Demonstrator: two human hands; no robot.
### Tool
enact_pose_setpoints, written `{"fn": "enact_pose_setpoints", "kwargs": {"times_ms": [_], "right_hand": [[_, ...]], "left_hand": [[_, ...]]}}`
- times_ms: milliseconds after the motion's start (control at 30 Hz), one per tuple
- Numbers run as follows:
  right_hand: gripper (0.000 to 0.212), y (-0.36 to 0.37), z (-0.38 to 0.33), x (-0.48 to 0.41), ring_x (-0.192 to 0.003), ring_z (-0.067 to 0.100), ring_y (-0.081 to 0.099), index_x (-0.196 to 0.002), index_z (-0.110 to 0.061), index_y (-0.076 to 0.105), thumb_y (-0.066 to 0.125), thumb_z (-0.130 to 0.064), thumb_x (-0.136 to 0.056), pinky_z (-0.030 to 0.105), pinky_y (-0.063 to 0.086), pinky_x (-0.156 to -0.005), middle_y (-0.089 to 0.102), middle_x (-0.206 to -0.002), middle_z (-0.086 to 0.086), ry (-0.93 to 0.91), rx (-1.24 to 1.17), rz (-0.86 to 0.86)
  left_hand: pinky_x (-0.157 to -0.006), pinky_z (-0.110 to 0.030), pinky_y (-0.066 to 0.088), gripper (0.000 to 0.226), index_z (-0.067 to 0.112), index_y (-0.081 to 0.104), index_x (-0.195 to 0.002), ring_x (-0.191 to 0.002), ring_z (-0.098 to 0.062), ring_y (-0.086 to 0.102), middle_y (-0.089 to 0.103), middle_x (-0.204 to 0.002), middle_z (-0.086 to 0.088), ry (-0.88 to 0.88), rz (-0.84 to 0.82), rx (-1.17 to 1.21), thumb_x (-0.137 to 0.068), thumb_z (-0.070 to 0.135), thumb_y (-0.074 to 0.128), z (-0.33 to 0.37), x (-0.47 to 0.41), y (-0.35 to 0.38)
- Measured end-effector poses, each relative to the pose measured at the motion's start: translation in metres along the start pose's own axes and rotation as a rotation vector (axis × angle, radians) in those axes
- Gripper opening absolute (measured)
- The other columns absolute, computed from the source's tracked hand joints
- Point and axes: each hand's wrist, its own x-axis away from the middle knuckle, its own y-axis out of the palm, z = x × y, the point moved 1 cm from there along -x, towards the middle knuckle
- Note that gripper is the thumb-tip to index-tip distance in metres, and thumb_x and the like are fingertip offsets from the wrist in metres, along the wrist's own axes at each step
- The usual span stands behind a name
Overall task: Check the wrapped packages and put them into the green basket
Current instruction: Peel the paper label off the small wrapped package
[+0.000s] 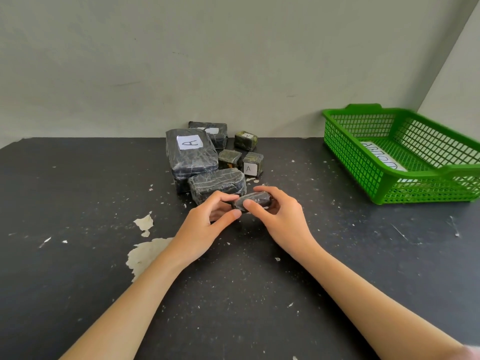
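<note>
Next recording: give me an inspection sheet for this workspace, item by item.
Surface: black table, paint chipped in pale patches, white flecks all over.
Job's things: small wrapped package held in front of a cluster of wrapped packages, some labelled A; green basket at right, paper sheet inside, no package seen in it.
Clutter: nothing seen beyond paint flakes.
Grippers: left hand and right hand both pinch the small wrapped package.
Cables: nothing seen.
Surroundings: grey wall behind.

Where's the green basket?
In the head view, the green basket sits on the black table at the far right, near the wall, right of the wrapped packages.
</note>
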Motion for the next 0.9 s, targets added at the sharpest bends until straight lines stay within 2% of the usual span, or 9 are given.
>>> {"fn": "enact_pose_setpoints", "kwargs": {"times_ms": [167, 267, 367, 467, 567, 667, 767, 833, 900], "right_hand": [[0.039, -0.002, -0.001, 0.001, -0.078, 0.005, 0.056, -0.129, -0.026, 0.054, 0.057, -0.034, -0.09, 0.01, 0.044, -0.066, 0.061, -0.104, -0.002, -0.005, -0.051, -0.021], [0.037, -0.001, -0.001, 0.001, -0.088, 0.01, 0.059, -0.127, -0.026, 0.055, 0.056, -0.033, -0.091, 0.012, 0.046, -0.07, 0.059, -0.112, -0.002, -0.002, -0.054, -0.023], [0.037, -0.001, -0.001, 0.002, -0.087, 0.008, 0.057, -0.129, -0.027, 0.054, 0.054, -0.031, -0.092, 0.013, 0.046, -0.072, 0.058, -0.109, -0.005, -0.001, -0.065, -0.026], [0.035, -0.002, -0.001, 0.001, -0.092, 0.011, 0.06, -0.129, -0.026, 0.056, 0.05, -0.027, -0.095, 0.029, 0.052, -0.086, 0.058, -0.108, -0.003, 0.007, -0.121, -0.028], [0.032, -0.002, -0.002, 0.0, -0.091, 0.011, 0.061, -0.126, -0.025, 0.059, 0.05, -0.026, -0.095, 0.03, 0.053, -0.087, 0.059, -0.109, -0.001, 0.015, -0.124, -0.037], [0.032, -0.005, -0.001, 0.0, -0.088, 0.01, 0.06, -0.125, -0.025, 0.059, 0.049, -0.024, -0.095, 0.021, 0.051, -0.079, 0.06, -0.105, 0.0, 0.015, -0.17, -0.047], [0.029, -0.002, -0.001, 0.003, -0.082, -0.001, 0.057, -0.123, -0.02, 0.058, 0.046, -0.025, -0.097, 0.011, 0.045, -0.066, 0.062, -0.099, -0.008, -0.003, -0.181, -0.136], [0.028, 0.003, -0.001, 0.004, -0.077, -0.002, 0.056, -0.121, -0.019, 0.057, 0.045, -0.029, -0.097, 0.009, 0.044, -0.06, 0.062, -0.098, -0.011, -0.007, -0.145, -0.182], [0.026, 0.005, 0.0, 0.003, -0.071, 0.002, 0.056, -0.117, -0.017, 0.058, 0.046, -0.027, -0.097, 0.013, 0.044, -0.056, 0.063, -0.09, -0.008, 0.017, -0.199, -0.152]], "left_hand": [[-0.085, -0.01, 0.045, 0.025, 0.028, 0.057, -0.112, -0.093, -0.002, 0.065, 0.07, -0.099, 0.004, -0.021, 0.003, 0.087, -0.087, 0.029, 0.059, 0.0, 0.0, 0.0], [-0.087, -0.011, 0.045, 0.026, 0.025, 0.057, -0.115, -0.095, -0.003, 0.065, 0.07, -0.1, 0.003, -0.023, -0.005, 0.087, -0.089, 0.027, 0.058, -0.001, -0.001, -0.001], [-0.086, -0.01, 0.045, 0.025, 0.027, 0.056, -0.114, -0.096, -0.003, 0.065, 0.07, -0.101, 0.004, -0.023, -0.007, 0.097, -0.089, 0.027, 0.058, -0.002, -0.001, -0.001], [-0.084, -0.006, 0.043, 0.023, 0.031, 0.055, -0.112, -0.095, -0.002, 0.065, 0.069, -0.102, 0.004, -0.036, -0.003, 0.105, -0.089, 0.026, 0.057, -0.002, -0.001, -0.002], [-0.083, -0.005, 0.043, 0.024, 0.031, 0.055, -0.113, -0.095, -0.002, 0.065, 0.068, -0.103, 0.004, -0.041, -0.003, 0.106, -0.09, 0.026, 0.056, 0.0, 0.0, -0.002], [-0.084, -0.009, 0.046, 0.021, 0.033, 0.056, -0.11, -0.094, -0.001, 0.065, 0.069, -0.101, 0.007, -0.035, 0.015, 0.111, -0.089, 0.032, 0.054, 0.001, 0.0, -0.001], [-0.084, -0.019, 0.052, 0.017, 0.03, 0.06, -0.101, -0.094, -0.005, 0.065, 0.068, -0.099, 0.007, -0.072, 0.139, 0.089, -0.094, 0.033, 0.045, -0.001, -0.002, 0.0], [-0.083, -0.021, 0.053, 0.018, 0.028, 0.061, -0.105, -0.096, -0.007, 0.064, 0.068, -0.099, 0.005, -0.083, 0.23, 0.079, -0.095, 0.03, 0.046, -0.002, -0.002, -0.002], [-0.082, -0.023, 0.052, 0.021, 0.033, 0.058, -0.113, -0.093, -0.006, 0.066, 0.07, -0.096, 0.004, -0.053, 0.256, 0.119, -0.093, 0.028, 0.052, 0.0, 0.0, -0.003]]}}
